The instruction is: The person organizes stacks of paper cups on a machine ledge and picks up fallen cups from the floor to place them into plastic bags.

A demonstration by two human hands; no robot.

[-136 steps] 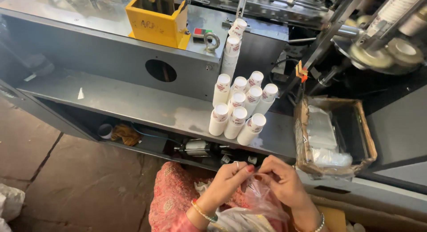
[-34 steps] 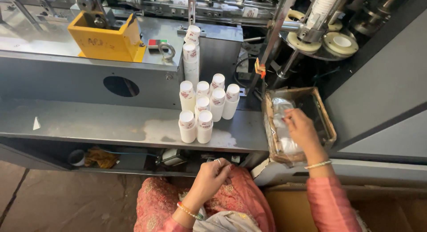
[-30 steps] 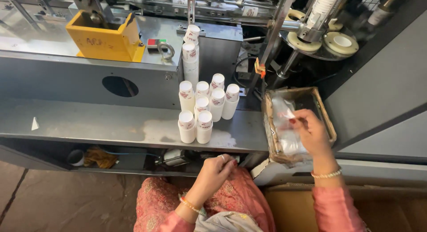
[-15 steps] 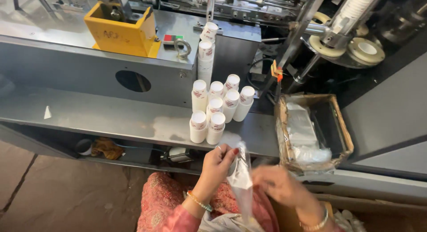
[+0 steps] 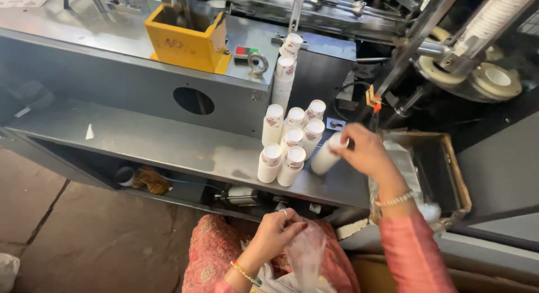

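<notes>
With the cup stack (image 5: 328, 156) at 3 o'clock of the cluster (image 5: 289, 141) grasped by the right hand (image 5: 365, 152), the bag (image 5: 306, 253) pinched by the left hand (image 5: 278, 234) is best held wide open.

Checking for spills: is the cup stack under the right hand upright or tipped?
Tipped. The cup stack leans right, its top gripped by the right hand, while neighbouring stacks stand straighter.
</notes>
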